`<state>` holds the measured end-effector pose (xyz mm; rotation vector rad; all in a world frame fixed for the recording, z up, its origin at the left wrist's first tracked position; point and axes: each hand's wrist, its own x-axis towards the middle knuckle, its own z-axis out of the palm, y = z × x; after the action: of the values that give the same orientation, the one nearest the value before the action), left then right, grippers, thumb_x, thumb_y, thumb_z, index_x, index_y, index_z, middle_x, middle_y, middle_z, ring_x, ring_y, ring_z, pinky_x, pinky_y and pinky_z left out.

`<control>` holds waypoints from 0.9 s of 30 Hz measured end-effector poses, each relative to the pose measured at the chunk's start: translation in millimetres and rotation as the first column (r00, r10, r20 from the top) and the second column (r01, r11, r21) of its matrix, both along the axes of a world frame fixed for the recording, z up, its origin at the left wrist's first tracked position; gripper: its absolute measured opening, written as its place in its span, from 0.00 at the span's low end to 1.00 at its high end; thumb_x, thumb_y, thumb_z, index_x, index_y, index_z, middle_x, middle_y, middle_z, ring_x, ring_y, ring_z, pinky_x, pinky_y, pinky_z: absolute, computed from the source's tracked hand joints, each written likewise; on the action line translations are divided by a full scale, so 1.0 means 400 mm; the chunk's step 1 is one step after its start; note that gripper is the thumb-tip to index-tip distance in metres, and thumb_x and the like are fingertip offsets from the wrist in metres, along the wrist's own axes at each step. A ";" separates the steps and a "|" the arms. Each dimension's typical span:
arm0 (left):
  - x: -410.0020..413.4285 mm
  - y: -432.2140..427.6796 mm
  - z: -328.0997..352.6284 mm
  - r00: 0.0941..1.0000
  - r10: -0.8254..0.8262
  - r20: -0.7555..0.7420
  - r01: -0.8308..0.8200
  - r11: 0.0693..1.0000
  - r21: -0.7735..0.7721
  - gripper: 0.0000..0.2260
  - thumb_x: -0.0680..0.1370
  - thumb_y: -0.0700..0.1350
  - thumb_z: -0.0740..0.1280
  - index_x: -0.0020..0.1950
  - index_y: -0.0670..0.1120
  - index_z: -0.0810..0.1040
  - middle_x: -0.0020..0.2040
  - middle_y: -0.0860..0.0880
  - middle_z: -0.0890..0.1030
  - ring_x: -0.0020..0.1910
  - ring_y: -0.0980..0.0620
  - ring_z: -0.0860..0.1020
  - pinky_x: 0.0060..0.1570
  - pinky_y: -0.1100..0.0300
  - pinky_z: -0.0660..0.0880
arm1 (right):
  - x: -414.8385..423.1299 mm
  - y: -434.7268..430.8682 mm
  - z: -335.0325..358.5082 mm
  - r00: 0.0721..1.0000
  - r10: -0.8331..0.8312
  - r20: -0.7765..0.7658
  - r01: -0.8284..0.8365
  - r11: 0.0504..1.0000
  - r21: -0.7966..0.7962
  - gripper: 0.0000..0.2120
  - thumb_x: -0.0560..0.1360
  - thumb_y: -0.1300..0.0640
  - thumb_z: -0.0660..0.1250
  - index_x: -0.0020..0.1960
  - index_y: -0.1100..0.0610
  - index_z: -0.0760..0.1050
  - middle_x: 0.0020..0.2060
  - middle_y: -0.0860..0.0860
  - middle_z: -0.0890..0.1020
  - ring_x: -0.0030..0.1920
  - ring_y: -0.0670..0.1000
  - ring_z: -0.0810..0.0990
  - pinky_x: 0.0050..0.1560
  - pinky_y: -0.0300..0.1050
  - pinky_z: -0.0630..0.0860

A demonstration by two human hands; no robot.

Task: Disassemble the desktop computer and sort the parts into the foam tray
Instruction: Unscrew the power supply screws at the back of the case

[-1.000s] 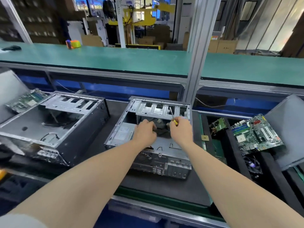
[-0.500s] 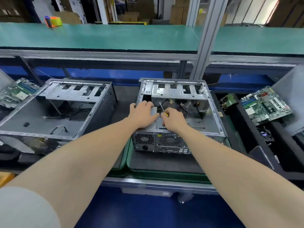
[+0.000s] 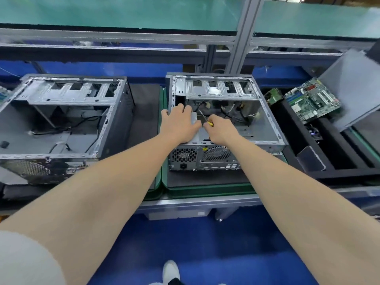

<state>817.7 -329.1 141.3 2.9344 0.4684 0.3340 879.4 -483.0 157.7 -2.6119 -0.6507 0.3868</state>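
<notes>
Centrally on the bench (image 3: 205,200) sits the open case (image 3: 267,128), with the foam tray (image 3: 333,167) to its right holding a motherboard (image 3: 310,103). The left hand (image 3: 178,124) rests flat, fingers spread, on a silver box (image 3: 196,122) inside the case. The right hand (image 3: 221,130) grips a screwdriver (image 3: 203,118).

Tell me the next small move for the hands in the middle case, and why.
Probably tilt the grey box up and out with the left hand. That hand lies flat on it in the near-left corner of the case, while the right hand holds the screwdriver with its shaft pointing up, seemingly off any screw.
</notes>
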 end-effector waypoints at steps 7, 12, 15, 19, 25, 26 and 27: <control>-0.055 -0.036 0.004 1.000 0.025 -0.005 -0.025 1.000 0.004 0.24 0.79 0.63 0.52 0.67 0.49 0.71 0.58 0.48 0.73 0.58 0.47 0.73 0.65 0.42 0.63 | -0.044 -0.034 0.004 0.999 0.020 -0.036 -0.019 1.000 0.017 0.20 0.87 0.47 0.56 0.74 0.56 0.70 0.62 0.61 0.80 0.50 0.58 0.74 0.45 0.48 0.67; -0.090 -0.063 0.004 0.998 0.054 -0.016 -0.055 0.998 -0.014 0.24 0.79 0.64 0.52 0.67 0.51 0.71 0.59 0.50 0.73 0.59 0.48 0.73 0.67 0.42 0.62 | -0.069 -0.057 0.002 0.998 0.060 -0.037 -0.059 0.998 0.010 0.19 0.87 0.48 0.56 0.73 0.57 0.70 0.62 0.61 0.81 0.54 0.59 0.75 0.47 0.49 0.68; -0.106 -0.072 0.006 0.998 0.063 -0.012 -0.063 0.998 -0.013 0.24 0.80 0.63 0.53 0.69 0.51 0.71 0.61 0.49 0.73 0.60 0.48 0.73 0.68 0.42 0.61 | -0.085 -0.068 0.013 0.997 0.025 -0.067 -0.020 0.997 0.074 0.18 0.87 0.49 0.56 0.72 0.57 0.70 0.60 0.61 0.81 0.52 0.58 0.79 0.47 0.52 0.75; -0.127 -0.076 0.013 0.999 0.025 0.029 -0.023 0.998 -0.050 0.23 0.82 0.62 0.53 0.73 0.54 0.70 0.66 0.51 0.74 0.65 0.51 0.73 0.72 0.42 0.57 | -0.128 -0.063 0.052 0.978 -0.131 -0.164 0.201 0.818 0.539 0.11 0.87 0.50 0.57 0.60 0.56 0.73 0.43 0.57 0.84 0.34 0.52 0.83 0.38 0.52 0.83; -0.166 -0.075 0.044 0.983 -0.060 0.175 0.107 0.956 -0.274 0.14 0.80 0.47 0.61 0.64 0.58 0.77 0.66 0.54 0.74 0.65 0.52 0.71 0.69 0.55 0.56 | -0.259 -0.038 0.077 0.745 0.006 -0.667 0.552 0.555 0.622 0.09 0.82 0.55 0.59 0.52 0.58 0.77 0.31 0.52 0.76 0.23 0.50 0.67 0.23 0.39 0.62; -0.176 -0.079 0.048 0.977 -0.008 0.212 0.082 0.935 -0.344 0.13 0.80 0.44 0.62 0.61 0.56 0.79 0.64 0.53 0.74 0.63 0.53 0.72 0.67 0.56 0.58 | -0.287 -0.044 0.069 0.708 0.028 -0.705 0.574 0.558 0.599 0.09 0.82 0.55 0.60 0.50 0.57 0.77 0.30 0.51 0.76 0.22 0.49 0.67 0.23 0.39 0.62; -0.189 -0.085 0.052 0.966 0.056 0.252 0.053 0.912 -0.406 0.13 0.79 0.43 0.63 0.58 0.55 0.81 0.62 0.53 0.74 0.60 0.54 0.72 0.65 0.56 0.61 | -0.311 -0.051 0.060 0.689 0.041 -0.724 0.577 0.574 0.581 0.08 0.82 0.55 0.60 0.50 0.57 0.77 0.30 0.50 0.76 0.22 0.49 0.67 0.23 0.39 0.62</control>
<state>742.1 -363.1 162.3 2.4384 0.4393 0.5384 755.0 -503.4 181.9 -1.4824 -0.0445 0.7047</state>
